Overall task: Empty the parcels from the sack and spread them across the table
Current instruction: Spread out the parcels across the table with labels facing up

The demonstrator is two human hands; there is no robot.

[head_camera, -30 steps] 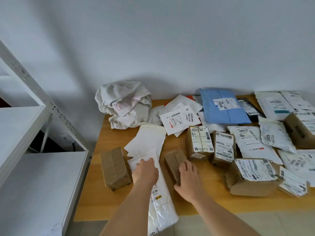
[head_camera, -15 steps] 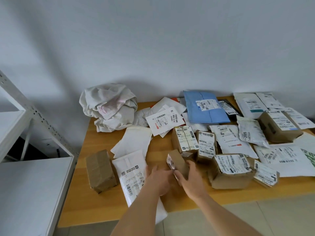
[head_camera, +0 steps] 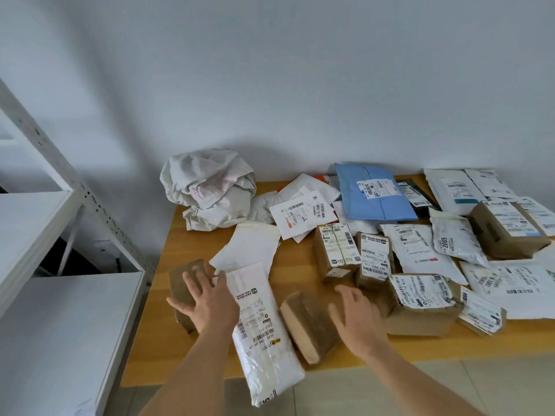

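The left hand [head_camera: 207, 298] lies with fingers spread and fairly straight on top of a brown box [head_camera: 187, 283] near the left edge of the table [head_camera: 150, 349], pressing on it rather than curling round it. The right hand [head_camera: 357, 313] rests flat, fingers relaxed and apart, on the far end of a second brown box [head_camera: 309, 322], which lies tilted with its long axis running from the front of the table back toward the right. Between the two hands lies a long white mailer bag [head_camera: 264, 331], label up, its long axis running from the table's middle toward the person and its near end hanging over the front edge. Just behind it a plain white envelope [head_camera: 249, 250] lies at a slant, touching the bag's far end. To the right of the right hand sits a torn brown carton [head_camera: 420, 304] with a printed label, and behind that two small labelled boxes [head_camera: 354, 250] stand side by side, touching. Farther back a blue mailer [head_camera: 375, 193] lies flat near the wall, with white padded bags and another carton spread over the right side of the table. The crumpled white sack [head_camera: 210, 187] sits at the back left corner against the wall, collapsed in a heap. A white metal shelf [head_camera: 60, 310] stands just beside the table on the left.
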